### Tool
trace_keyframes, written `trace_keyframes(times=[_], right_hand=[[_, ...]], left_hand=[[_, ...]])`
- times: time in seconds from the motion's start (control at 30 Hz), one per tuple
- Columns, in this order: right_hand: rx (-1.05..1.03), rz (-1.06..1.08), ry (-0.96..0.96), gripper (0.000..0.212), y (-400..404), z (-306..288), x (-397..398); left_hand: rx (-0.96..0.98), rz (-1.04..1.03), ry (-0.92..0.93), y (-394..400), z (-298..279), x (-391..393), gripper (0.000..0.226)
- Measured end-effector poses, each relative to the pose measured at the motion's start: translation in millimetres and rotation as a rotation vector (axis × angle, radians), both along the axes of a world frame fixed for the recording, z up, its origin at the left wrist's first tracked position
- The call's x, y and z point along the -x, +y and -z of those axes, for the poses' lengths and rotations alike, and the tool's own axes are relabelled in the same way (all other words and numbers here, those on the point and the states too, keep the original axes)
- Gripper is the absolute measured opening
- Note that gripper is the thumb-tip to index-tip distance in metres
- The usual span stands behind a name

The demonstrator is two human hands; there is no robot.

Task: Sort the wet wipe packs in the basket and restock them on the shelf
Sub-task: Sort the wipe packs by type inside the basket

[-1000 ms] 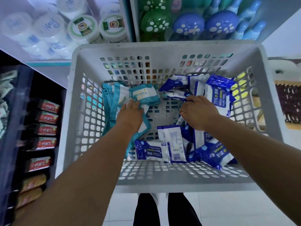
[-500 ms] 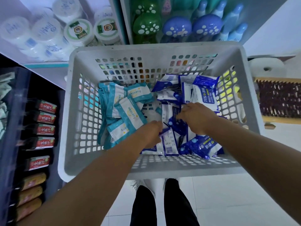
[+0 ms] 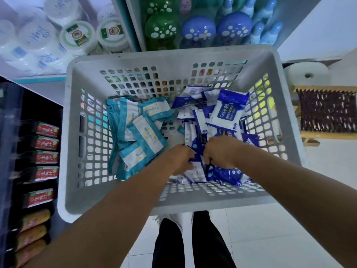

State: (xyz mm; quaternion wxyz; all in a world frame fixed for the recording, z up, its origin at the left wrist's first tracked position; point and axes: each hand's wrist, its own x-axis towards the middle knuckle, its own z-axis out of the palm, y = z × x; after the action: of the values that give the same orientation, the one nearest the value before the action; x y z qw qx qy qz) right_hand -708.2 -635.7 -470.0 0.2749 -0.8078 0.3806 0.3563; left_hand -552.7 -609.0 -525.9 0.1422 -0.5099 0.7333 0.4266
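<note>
While both hands dig at the basket's near side, the left hand (image 3: 181, 159) and right hand (image 3: 222, 151) curl onto dark blue packs (image 3: 228, 115), gathering them right, apart from the teal packs (image 3: 139, 132) heaped left in the basket (image 3: 173, 59).

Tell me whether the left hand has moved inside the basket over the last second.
Yes. The left hand has moved from the teal packs by the basket's left wall, across toward the near wall, and now meets the right hand in the dark blue packs.
</note>
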Motion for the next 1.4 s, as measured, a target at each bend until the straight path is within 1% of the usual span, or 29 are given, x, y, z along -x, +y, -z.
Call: trace_keyframes(times=[0.03,0.07,0.13,0.17,0.23,0.27,0.3,0.33,0.37,0.43,0.5,0.53,0.6,0.63,0.67,0.7,0.73,0.83,1.03,1.13,1.23,1.4], right_hand=[[-0.017,-0.017,-0.002,0.028,0.4,0.1,-1.6],[-0.017,-0.031,-0.018,0.026,-0.2,-0.2,-2.7],[0.045,0.015,-0.097,0.028,-3.7,-0.3,-0.9],[0.116,0.064,-0.161,0.028,-5.4,-0.1,2.0],[0.383,0.127,-0.317,0.025,-8.3,4.0,10.3],[0.523,0.144,-0.338,0.026,-9.8,7.9,15.0],[0.625,0.174,-0.328,0.033,-11.6,10.7,19.2],[0.646,0.216,-0.272,0.044,-15.0,12.2,22.6],[0.612,0.266,-0.202,0.054,-18.8,12.8,25.9],[0.486,0.373,-0.087,0.068,-27.6,14.1,31.7],[0.426,0.423,-0.053,0.077,-37.4,14.5,35.2],[0.418,0.434,-0.05,0.076,-40.8,15.8,36.2],[0.44,0.468,-0.059,0.065,-47.4,18.2,38.8],[0.474,0.489,-0.059,0.057,-50.6,19.1,41.6],[0.52,0.494,-0.052,0.05,-53.4,19.8,44.9],[0.567,0.475,-0.04,0.046,-55.2,21.0,48.4],[0.603,0.447,-0.038,0.042,-55.9,22.4,51.1],[0.621,0.42,-0.058,0.037,-56.0,24.9,51.6],[0.599,0.491,-0.051,0.04,-56.8,18.6,54.3],[0.598,0.535,-0.04,0.042,-55.5,13.6,55.6],[0.628,0.551,-0.056,0.046,-55.5,6.3,54.3],[0.696,0.555,-0.128,0.056,-51.0,-6.5,50.5]], left_hand=[[-0.011,-0.092,0.035,-0.7,2.4,-3.2,0.022],[-0.021,-0.227,0.078,-2.1,5.2,-6.5,0.021],[0.012,-0.485,0.143,-8.4,9.5,-8.1,0.032],[0.027,-0.568,0.16,-12.7,10.7,-6.4,0.038],[-0.01,-0.655,0.17,-22.3,10.1,1.3,0.051],[-0.056,-0.673,0.141,-25.6,10.3,5.7,0.062],[-0.107,-0.684,0.107,-27.6,11.6,9.6,0.072],[-0.145,-0.68,0.088,-29.2,14.3,13.6,0.078],[-0.162,-0.668,0.072,-30.8,18.3,16.4,0.08],[-0.184,-0.666,0.061,-34.1,22.3,22.1,0.075],[-0.214,-0.727,0.059,-38.0,24.1,26.4,0.068],[-0.227,-0.757,0.055,-39.5,24.5,27.5,0.06],[-0.252,-0.794,0.057,-43.9,27.2,29.8,0.039],[-0.265,-0.822,0.073,-46.0,28.3,30.9,0.038],[-0.281,-0.855,0.097,-47.8,29.5,32.7,0.043],[-0.294,-0.892,0.115,-49.0,31.5,34.6,0.048],[-0.296,-0.915,0.126,-49.8,30.3,36.4,0.048],[-0.28,-0.938,0.118,-49.4,30.5,40.2,0.037],[-0.183,-0.995,0.139,-35.8,21.2,36.3,0.02],[-0.098,-1.013,0.162,-25.3,10.0,27.1,0.021],[0.009,-0.971,0.141,-21.4,-4.2,17.1,0.02],[0.23,-0.847,0.106,-26.4,-25.6,-2.4,0.026]])
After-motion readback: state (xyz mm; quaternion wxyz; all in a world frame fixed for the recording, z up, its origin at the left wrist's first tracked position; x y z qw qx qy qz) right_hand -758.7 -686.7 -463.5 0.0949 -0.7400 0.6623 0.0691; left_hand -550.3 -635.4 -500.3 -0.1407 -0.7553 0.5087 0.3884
